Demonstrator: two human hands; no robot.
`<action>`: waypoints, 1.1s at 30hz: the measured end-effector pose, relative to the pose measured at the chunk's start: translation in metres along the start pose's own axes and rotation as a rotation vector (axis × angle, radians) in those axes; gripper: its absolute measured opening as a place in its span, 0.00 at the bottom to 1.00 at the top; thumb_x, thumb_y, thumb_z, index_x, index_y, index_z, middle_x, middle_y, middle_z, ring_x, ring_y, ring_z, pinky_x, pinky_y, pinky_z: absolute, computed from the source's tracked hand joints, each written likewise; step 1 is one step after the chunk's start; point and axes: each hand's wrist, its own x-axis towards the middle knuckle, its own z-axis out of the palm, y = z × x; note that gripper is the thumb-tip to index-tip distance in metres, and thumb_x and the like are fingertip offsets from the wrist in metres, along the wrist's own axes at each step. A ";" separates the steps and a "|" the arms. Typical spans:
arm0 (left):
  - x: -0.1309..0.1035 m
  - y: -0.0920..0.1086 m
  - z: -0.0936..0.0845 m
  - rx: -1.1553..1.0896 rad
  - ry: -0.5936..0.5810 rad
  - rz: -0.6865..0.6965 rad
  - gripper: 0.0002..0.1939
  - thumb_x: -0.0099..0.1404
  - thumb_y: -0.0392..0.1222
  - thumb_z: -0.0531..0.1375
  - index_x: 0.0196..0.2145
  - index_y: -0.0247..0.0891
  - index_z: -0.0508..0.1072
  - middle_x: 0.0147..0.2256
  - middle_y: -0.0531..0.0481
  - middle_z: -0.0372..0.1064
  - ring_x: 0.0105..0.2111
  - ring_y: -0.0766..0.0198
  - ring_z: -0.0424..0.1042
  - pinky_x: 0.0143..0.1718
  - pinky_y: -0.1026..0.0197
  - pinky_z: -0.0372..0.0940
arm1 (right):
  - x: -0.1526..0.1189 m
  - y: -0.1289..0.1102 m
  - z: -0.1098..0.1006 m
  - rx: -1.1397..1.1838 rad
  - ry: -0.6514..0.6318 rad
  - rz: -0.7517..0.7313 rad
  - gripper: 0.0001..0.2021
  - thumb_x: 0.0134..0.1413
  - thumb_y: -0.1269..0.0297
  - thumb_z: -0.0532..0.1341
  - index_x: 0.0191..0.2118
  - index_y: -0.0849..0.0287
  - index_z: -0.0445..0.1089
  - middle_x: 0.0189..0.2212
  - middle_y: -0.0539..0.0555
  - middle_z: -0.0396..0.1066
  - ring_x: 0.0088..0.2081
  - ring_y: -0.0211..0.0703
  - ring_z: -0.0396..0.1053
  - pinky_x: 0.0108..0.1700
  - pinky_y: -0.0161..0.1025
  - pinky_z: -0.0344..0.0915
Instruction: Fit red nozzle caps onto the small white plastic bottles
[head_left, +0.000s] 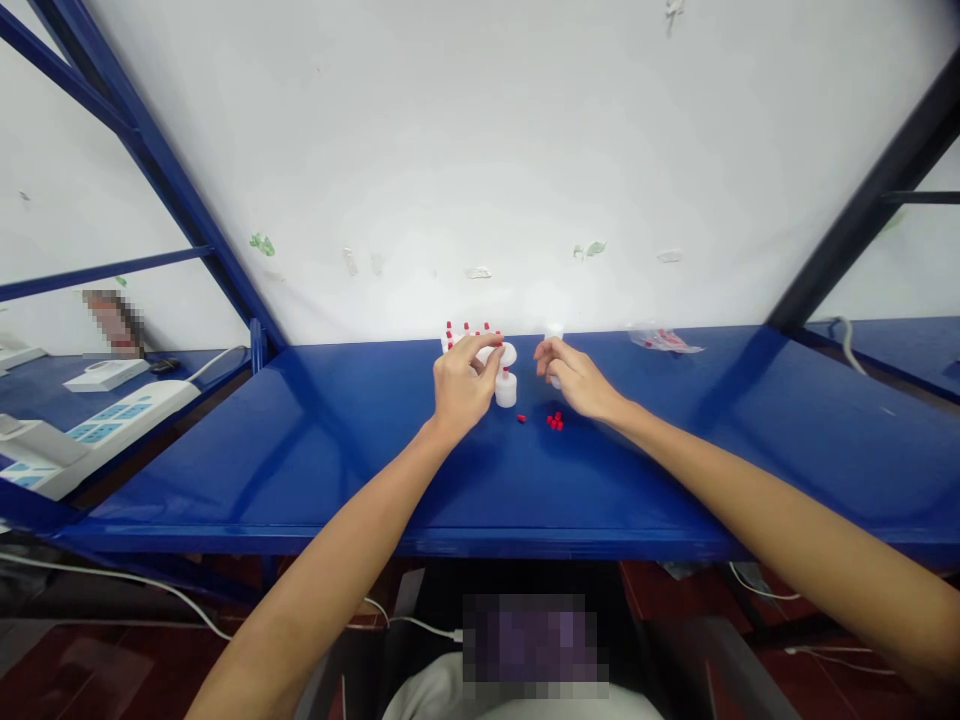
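The left hand (466, 385) is positioned over the middle of the blue table (675, 480), with the thumb and forefinger curved toward each other. A white disc (509, 354) is located at these fingertips; whether the fingers grasp it cannot be determined. A white jar (506, 391) stands upright on the table, directly below the disc and just beside the left hand. A small red part (505, 372) is visible between the disc and the jar.

The right hand (566, 372) is located to the right of the jar, apart from it, with the fingers bent. A white object (554, 330) shows beyond these fingers and is partly hidden by the hand; whether it is grasped cannot be determined.

Red caps (466, 326) sit in a group over white items near the wall (480, 150), behind the left hand, which hides part of the group. On the near side of the hands, one loose red piece (521, 419) lies in front of the jar. A cluster of red pieces (555, 422) lies to its right. A clear plastic bag (664, 340) with red contents lies farther right, near the wall.
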 end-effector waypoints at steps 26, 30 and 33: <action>-0.009 0.001 -0.009 0.331 -0.926 0.296 0.08 0.63 0.39 0.58 0.37 0.38 0.77 0.23 0.49 0.70 0.21 0.61 0.68 0.23 0.62 0.57 | 0.000 -0.009 -0.007 -0.143 0.078 0.088 0.14 0.57 0.61 0.53 0.26 0.59 0.70 0.20 0.50 0.68 0.26 0.42 0.66 0.33 0.38 0.57; -0.009 0.003 -0.008 0.278 -0.868 0.294 0.07 0.67 0.38 0.57 0.38 0.37 0.75 0.31 0.48 0.74 0.27 0.63 0.72 0.27 0.63 0.61 | -0.004 -0.018 -0.004 -0.078 0.006 -0.020 0.17 0.55 0.61 0.52 0.18 0.58 0.65 0.16 0.49 0.61 0.23 0.39 0.60 0.31 0.38 0.55; -0.010 0.009 -0.005 0.214 -0.672 0.269 0.08 0.69 0.40 0.56 0.42 0.36 0.73 0.34 0.48 0.74 0.30 0.64 0.72 0.30 0.64 0.63 | -0.007 -0.024 -0.002 0.051 -0.014 -0.094 0.18 0.56 0.61 0.51 0.17 0.57 0.60 0.18 0.49 0.62 0.24 0.38 0.60 0.32 0.38 0.55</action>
